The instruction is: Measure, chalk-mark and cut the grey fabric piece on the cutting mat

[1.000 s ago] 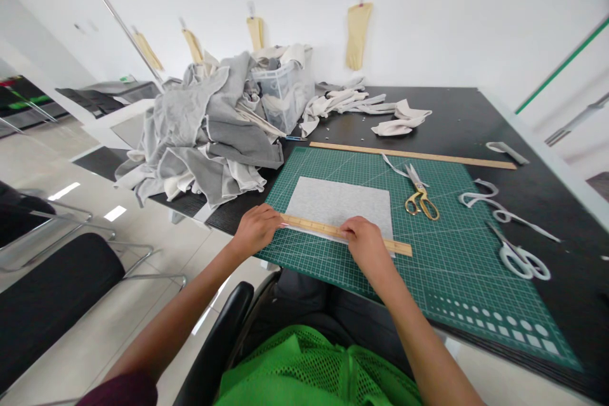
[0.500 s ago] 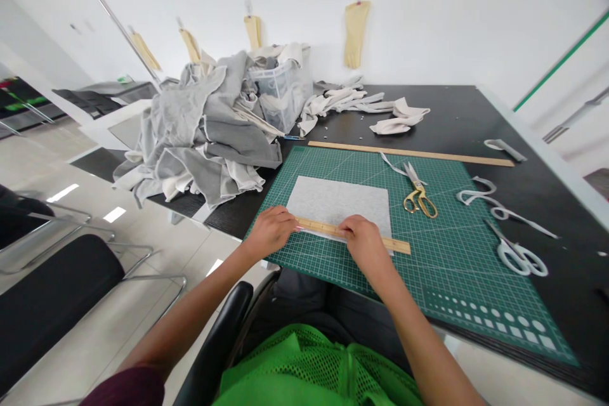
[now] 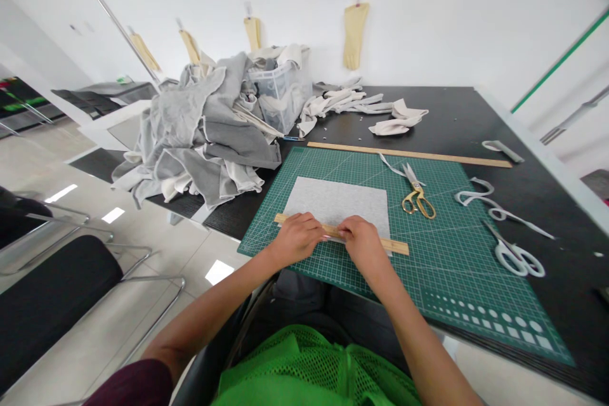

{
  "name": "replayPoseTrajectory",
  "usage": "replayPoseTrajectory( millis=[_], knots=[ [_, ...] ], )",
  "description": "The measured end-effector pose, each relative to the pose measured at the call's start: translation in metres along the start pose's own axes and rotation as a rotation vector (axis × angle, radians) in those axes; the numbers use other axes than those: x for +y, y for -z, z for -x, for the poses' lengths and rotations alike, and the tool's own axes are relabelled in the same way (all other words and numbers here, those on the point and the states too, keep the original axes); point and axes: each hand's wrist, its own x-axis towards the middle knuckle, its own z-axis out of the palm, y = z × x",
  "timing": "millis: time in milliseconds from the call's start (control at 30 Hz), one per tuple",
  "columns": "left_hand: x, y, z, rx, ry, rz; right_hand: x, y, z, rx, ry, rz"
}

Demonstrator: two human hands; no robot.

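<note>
A light grey cloth rectangle [image 3: 340, 195] lies on the green cutting mat [image 3: 442, 254]. Across its near edge runs a short wooden ruler [image 3: 396, 247]. My left hand [image 3: 299, 238] is closed on the ruler left of its middle, and the ruler's left end sticks out beyond it. Close by on the right, my right hand [image 3: 360, 240] pinches the ruler and the cloth edge. Gold-handled scissors [image 3: 417, 193] rest on the mat to the right of the cloth.
A heap of grey cloth [image 3: 214, 130] and a clear plastic box [image 3: 280, 95] stand back left. Behind the mat lies a long wooden ruler [image 3: 409, 153]. White-handled scissors [image 3: 518, 259] and cloth strips [image 3: 495, 203] lie on the right.
My left hand has slid right along the ruler, close to my right hand, uncovering the ruler's left end. My right hand has hardly moved.
</note>
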Motion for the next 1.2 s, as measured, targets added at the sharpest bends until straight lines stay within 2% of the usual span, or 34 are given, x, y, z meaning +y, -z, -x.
replayPoseTrajectory(
  millis=[200,500,633,900,1067,1200],
  knots=[
    [0.017,-0.006,-0.013,-0.067,0.032,-0.054,0.000,0.001,0.000,0.006,0.001,0.013],
    [0.019,0.010,-0.006,-0.144,-0.001,-0.207,-0.001,-0.001,0.000,0.000,-0.001,0.015],
    [0.003,0.019,0.009,-0.151,0.043,-0.226,-0.001,0.000,0.001,-0.011,-0.002,0.007],
    [-0.055,0.048,0.057,-0.079,0.143,-0.218,0.002,-0.002,-0.001,-0.026,-0.019,-0.031],
    [-0.079,0.063,0.074,-0.074,0.152,-0.239,0.001,0.000,-0.001,-0.030,-0.019,-0.042],
    [-0.090,0.062,0.074,0.072,0.183,-0.156,0.000,0.001,-0.001,-0.038,-0.017,-0.052]
  ],
)
